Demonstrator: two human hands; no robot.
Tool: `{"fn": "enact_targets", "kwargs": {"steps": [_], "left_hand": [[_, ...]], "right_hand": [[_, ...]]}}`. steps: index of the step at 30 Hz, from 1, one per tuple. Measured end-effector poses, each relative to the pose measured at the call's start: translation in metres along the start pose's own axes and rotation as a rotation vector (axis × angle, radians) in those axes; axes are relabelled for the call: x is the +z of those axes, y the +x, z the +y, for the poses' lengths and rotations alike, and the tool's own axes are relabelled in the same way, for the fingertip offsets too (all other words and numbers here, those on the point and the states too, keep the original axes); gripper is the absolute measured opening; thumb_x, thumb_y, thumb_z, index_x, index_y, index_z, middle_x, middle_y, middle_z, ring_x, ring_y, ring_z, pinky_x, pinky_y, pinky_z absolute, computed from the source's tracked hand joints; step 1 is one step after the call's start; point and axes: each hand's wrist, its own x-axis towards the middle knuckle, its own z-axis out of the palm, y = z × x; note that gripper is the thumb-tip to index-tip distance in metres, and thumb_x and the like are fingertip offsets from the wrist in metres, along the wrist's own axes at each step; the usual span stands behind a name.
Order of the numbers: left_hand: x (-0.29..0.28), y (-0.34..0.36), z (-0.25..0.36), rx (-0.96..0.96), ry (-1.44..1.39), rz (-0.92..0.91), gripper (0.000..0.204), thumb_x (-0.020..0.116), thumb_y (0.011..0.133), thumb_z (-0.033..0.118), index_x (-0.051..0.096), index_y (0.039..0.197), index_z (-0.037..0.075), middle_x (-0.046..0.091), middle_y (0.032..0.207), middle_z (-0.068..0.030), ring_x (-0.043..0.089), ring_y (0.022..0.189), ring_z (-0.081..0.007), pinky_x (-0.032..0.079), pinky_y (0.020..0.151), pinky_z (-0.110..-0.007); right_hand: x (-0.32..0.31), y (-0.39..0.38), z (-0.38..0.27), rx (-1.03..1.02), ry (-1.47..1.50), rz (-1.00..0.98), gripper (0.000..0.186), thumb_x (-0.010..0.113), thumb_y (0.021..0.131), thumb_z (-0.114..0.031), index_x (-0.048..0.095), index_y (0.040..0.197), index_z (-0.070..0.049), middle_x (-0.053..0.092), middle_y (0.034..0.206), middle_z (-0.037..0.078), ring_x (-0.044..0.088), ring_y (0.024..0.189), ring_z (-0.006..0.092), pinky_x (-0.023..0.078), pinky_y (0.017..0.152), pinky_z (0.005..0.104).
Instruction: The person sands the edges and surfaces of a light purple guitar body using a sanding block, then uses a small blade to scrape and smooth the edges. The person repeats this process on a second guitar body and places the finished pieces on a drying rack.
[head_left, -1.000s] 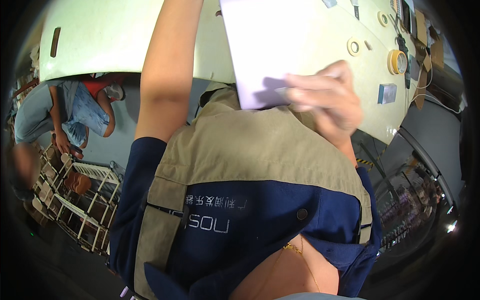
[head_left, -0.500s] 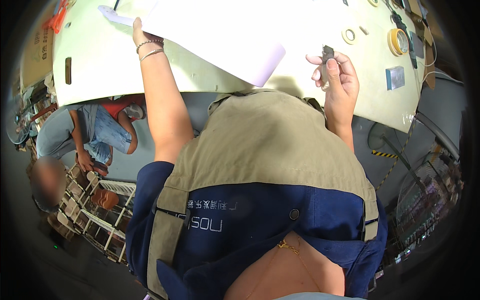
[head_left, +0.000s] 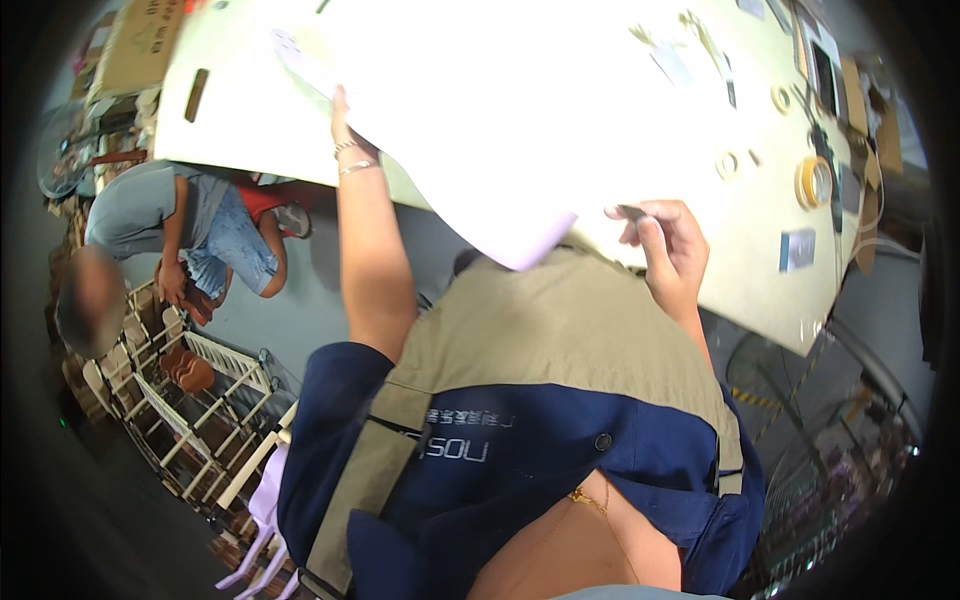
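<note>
A pale lilac guitar (head_left: pixel 545 243) lies across the table, much of it washed out by glare. Its headstock (head_left: pixel 300 65) with small holes points to the far left. My left hand (head_left: pixel 347 125) is closed around the neck near the headstock; most of its fingers are hidden behind it. Just right of the lilac lower edge, my right hand (head_left: pixel 668 240) pinches a small dark flat piece (head_left: pixel 631 212) between thumb and fingers. The piece's exact kind cannot be made out.
On the pale table (head_left: pixel 745 290) are tape rolls (head_left: pixel 813 183), a small blue-grey box (head_left: pixel 797 250) and a dark bar (head_left: pixel 197 95). A person (head_left: pixel 140 215) crouches at left beside a rack (head_left: pixel 200 400) with brown guitar-shaped pieces. Lilac parts (head_left: pixel 265 510) stand at lower left.
The whole view has shifted and tilted. The dark piece in my right hand has turned from upright to nearly level, and that hand is closer to the guitar's edge. My left hand keeps its hold.
</note>
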Motion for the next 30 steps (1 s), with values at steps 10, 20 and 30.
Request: {"fn": "enact_targets", "kwargs": {"steps": [10,20,30], "left_hand": [[0.003,0.011,0.009,-0.219,0.06,-0.12,0.063,0.03,0.092,0.052,0.048,0.119,-0.002,0.057,0.112,-0.0166,0.056,0.102,-0.0293,0.045,0.09,-0.042],[-0.009,-0.014,0.003,0.107,0.079,0.253,0.053,0.04,0.092,0.041,0.046,0.119,-0.005,0.053,0.114,-0.0146,0.053,0.103,-0.026,0.045,0.089,-0.038],[0.052,-0.294,0.057,0.777,0.454,-0.314,0.021,0.055,0.088,0.012,0.06,0.099,-0.005,0.056,0.086,-0.0121,0.055,0.075,-0.017,0.046,0.074,-0.028]], "right_hand": [[-0.098,0.031,0.087,0.058,-0.15,0.568,0.014,0.066,0.082,-0.008,0.059,0.091,0.0,0.064,0.087,0.006,0.057,0.081,0.0093,0.046,0.07,0.0232],[-0.239,0.11,0.174,0.03,-0.798,0.675,0.041,0.073,0.07,-0.008,0.057,0.108,-0.006,0.064,0.098,0.01,0.062,0.091,0.0206,0.047,0.082,0.0313],[-0.037,0.046,-0.002,0.232,0.42,-0.303,0.041,0.069,0.079,-0.006,0.051,0.115,-0.002,0.064,0.09,0.005,0.06,0.083,0.0098,0.046,0.072,0.0206]]}}
